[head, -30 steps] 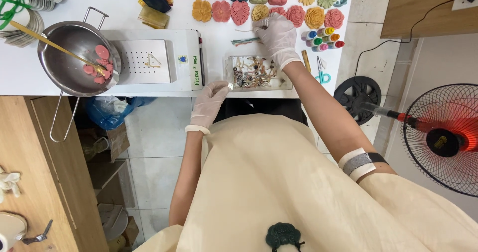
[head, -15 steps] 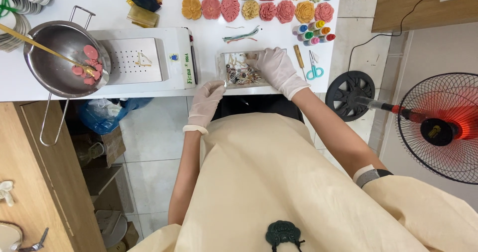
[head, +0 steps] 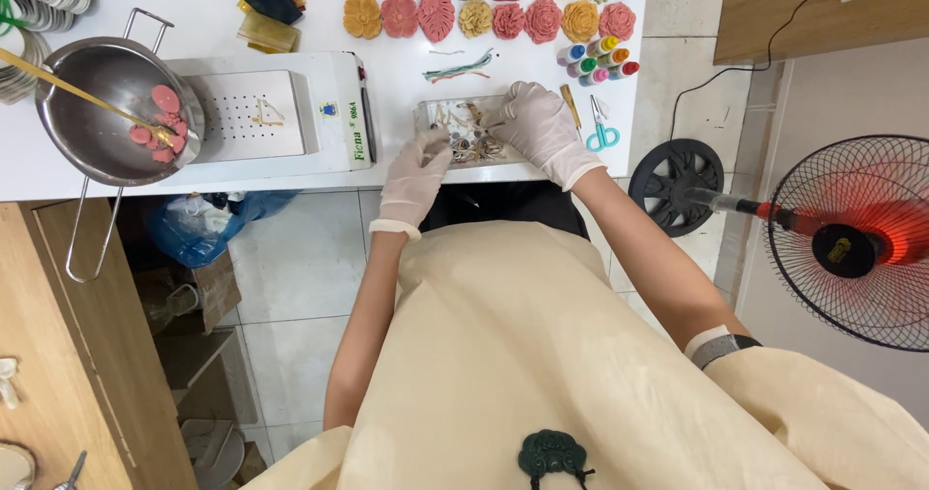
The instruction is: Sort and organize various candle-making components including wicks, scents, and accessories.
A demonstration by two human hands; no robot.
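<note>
Gloved hands working at a small clear plastic tray [head: 437,115] of mixed bits.
The left hand [head: 414,173] is steadying its near-left edge with loosely curled fingers; the right hand [head: 540,127] is pinching something inside, too small to tell.

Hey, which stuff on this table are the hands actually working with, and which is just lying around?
In use: left hand, right hand, both on the clear tray of small bits.

Lying about: steel pot, white machine, scissors, paint bottles, flower-shaped pieces, fan.
</note>
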